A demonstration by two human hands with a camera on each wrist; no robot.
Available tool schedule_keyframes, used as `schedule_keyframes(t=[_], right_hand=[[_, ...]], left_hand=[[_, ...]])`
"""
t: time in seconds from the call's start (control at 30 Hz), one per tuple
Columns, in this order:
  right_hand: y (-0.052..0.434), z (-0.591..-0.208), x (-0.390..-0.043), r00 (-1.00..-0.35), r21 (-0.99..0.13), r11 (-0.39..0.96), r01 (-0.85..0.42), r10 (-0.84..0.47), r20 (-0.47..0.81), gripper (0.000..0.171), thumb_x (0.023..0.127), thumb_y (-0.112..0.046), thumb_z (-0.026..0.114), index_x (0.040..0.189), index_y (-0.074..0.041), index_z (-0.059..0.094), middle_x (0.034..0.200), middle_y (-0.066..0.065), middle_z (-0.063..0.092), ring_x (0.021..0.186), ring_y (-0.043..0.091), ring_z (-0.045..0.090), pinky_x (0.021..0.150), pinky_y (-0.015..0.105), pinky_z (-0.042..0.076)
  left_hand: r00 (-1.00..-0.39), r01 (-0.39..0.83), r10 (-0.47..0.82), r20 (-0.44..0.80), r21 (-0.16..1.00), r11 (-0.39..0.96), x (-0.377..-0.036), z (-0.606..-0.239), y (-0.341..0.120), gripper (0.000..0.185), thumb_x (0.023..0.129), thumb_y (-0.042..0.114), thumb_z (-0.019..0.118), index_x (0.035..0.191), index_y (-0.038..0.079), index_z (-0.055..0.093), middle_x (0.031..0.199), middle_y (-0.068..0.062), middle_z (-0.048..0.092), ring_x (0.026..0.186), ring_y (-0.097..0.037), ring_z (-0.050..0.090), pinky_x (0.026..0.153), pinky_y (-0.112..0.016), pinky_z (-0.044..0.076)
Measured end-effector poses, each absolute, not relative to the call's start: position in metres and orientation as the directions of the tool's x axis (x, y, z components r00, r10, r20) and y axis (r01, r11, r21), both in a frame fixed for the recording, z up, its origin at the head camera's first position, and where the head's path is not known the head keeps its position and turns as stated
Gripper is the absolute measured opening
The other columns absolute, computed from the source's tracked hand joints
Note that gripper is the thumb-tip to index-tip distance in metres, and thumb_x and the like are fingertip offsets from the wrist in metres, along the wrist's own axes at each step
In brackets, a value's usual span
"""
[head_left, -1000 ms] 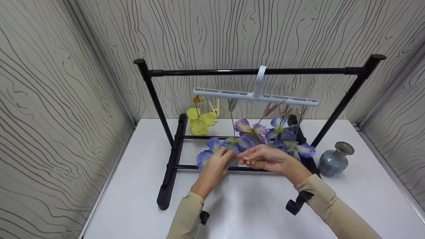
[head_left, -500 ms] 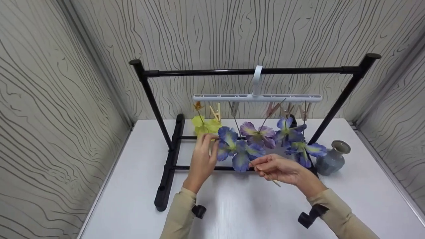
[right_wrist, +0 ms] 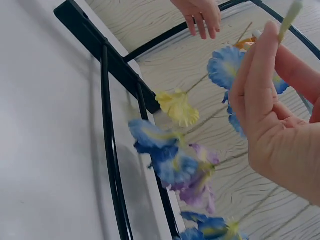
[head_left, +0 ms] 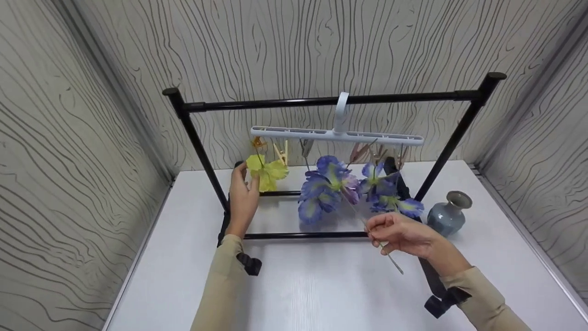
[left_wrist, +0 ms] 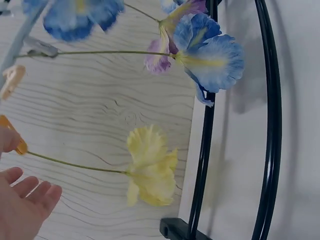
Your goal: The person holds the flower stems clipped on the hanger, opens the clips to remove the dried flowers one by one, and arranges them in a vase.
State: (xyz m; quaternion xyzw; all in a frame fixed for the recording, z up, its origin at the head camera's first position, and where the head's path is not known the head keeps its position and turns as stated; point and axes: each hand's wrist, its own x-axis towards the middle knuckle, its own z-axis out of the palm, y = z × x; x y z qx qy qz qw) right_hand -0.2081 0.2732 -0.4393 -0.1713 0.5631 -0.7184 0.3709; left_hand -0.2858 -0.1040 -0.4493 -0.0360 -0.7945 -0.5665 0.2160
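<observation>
My right hand (head_left: 404,234) pinches the thin stem (head_left: 390,259) of a blue artificial iris (head_left: 331,169), whose bloom points up and left, overlapping the hanging flowers. In the right wrist view the stem's end (right_wrist: 291,19) pokes out past the fingertips. My left hand (head_left: 243,195), its fingers loosely extended, is beside a yellow flower (head_left: 271,174) that hangs by its stem from an orange clip (head_left: 258,142). From the left wrist, the thumb (left_wrist: 7,140) overlaps that clip, and the other fingers (left_wrist: 37,192) hold nothing.
A pale hanger (head_left: 298,133) hooks over the black rack's top bar (head_left: 275,104). Clothespins along it carry more blue and purple flowers (head_left: 386,184); a beige clothespin (head_left: 282,152) hangs without one. A blue-grey vase (head_left: 446,218) stands at the right on the white table (head_left: 294,285).
My left hand has left the blue flower and moved left to the yellow one. My right hand has shifted right and down, holding the blue iris by its stem. The hanger sways.
</observation>
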Motion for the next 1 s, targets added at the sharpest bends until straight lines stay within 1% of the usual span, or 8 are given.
schedule_keyframes(t=[0.13,0.3,0.4,0.57,0.67,0.8,0.9,1.0], right_hand=[[0.283,-0.437,-0.205,-0.664,-0.946,-0.108,0.304,-0.737,-0.129,0.030,0.103,0.006,0.050,0.106,-0.013,0.073,0.095,-0.002,0.071,0.083,0.010,0.065,0.073,0.027,0.059],[0.298,-0.433,-0.202,-0.656,-0.957,-0.146,0.249,-0.753,-0.055,0.035,0.103,0.009,0.045,0.107,-0.014,0.072,0.098,-0.001,0.071,0.087,0.012,0.066,0.077,0.031,0.060],[0.309,-0.431,-0.201,-0.659,-0.961,-0.183,0.208,-0.753,0.001,0.038,0.103,0.011,0.042,0.109,-0.013,0.072,0.100,-0.001,0.072,0.090,0.012,0.068,0.081,0.032,0.060],[0.325,-0.428,-0.199,-0.674,-0.959,-0.239,0.152,-0.735,0.076,0.042,0.104,0.012,0.038,0.116,-0.010,0.071,0.107,0.000,0.071,0.095,0.012,0.068,0.085,0.032,0.059],[0.334,-0.427,-0.199,-0.689,-0.955,-0.269,0.126,-0.716,0.110,0.044,0.105,0.013,0.036,0.119,-0.010,0.071,0.109,0.000,0.071,0.097,0.012,0.068,0.088,0.032,0.058],[0.347,-0.423,-0.199,-0.716,-0.941,-0.327,0.083,-0.676,0.172,0.047,0.105,0.015,0.034,0.121,-0.010,0.071,0.112,0.000,0.072,0.101,0.014,0.069,0.091,0.031,0.057],[0.357,-0.419,-0.199,-0.747,-0.917,-0.396,0.041,-0.622,0.235,0.049,0.105,0.015,0.031,0.122,-0.007,0.071,0.112,0.002,0.073,0.102,0.015,0.069,0.090,0.030,0.057],[0.369,-0.416,-0.194,-0.787,-0.886,-0.463,-0.013,-0.542,0.295,0.049,0.106,0.016,0.028,0.121,-0.003,0.070,0.111,0.005,0.073,0.101,0.017,0.068,0.089,0.029,0.056]], left_hand=[[-0.941,0.239,-0.149,0.303,0.909,0.341,-0.297,-0.450,-0.113,0.050,0.109,0.015,0.053,0.152,-0.005,0.038,0.157,-0.025,0.040,0.149,-0.037,0.036,0.120,-0.045,0.033],[-0.954,0.230,-0.106,0.281,0.911,0.343,-0.304,-0.450,-0.112,0.052,0.108,0.013,0.054,0.154,-0.004,0.036,0.158,-0.026,0.039,0.148,-0.038,0.036,0.120,-0.048,0.033],[-0.956,0.246,-0.077,0.283,0.917,0.314,-0.307,-0.451,-0.107,0.052,0.107,0.010,0.054,0.155,-0.003,0.036,0.157,-0.025,0.040,0.147,-0.038,0.036,0.119,-0.051,0.033],[-0.959,0.260,-0.046,0.280,0.932,0.252,-0.310,-0.454,-0.101,0.052,0.108,0.009,0.051,0.156,-0.001,0.034,0.160,-0.022,0.040,0.149,-0.037,0.034,0.121,-0.054,0.029],[-0.961,0.255,-0.051,0.273,0.939,0.233,-0.312,-0.457,-0.101,0.054,0.108,0.007,0.050,0.158,-0.001,0.032,0.158,-0.021,0.042,0.149,-0.037,0.034,0.120,-0.055,0.028],[-0.961,0.241,-0.078,0.264,0.944,0.226,-0.312,-0.459,-0.103,0.060,0.106,0.005,0.052,0.160,-0.002,0.027,0.152,-0.025,0.045,0.145,-0.042,0.036,0.118,-0.057,0.032],[-0.964,0.226,-0.088,0.251,0.947,0.228,-0.312,-0.458,-0.104,0.064,0.105,0.006,0.053,0.161,-0.002,0.025,0.154,-0.025,0.039,0.144,-0.044,0.035,0.118,-0.057,0.032],[-0.972,0.209,-0.067,0.227,0.955,0.209,-0.314,-0.456,-0.102,0.065,0.106,0.011,0.053,0.163,0.002,0.022,0.163,-0.021,0.030,0.148,-0.041,0.031,0.120,-0.054,0.029]])
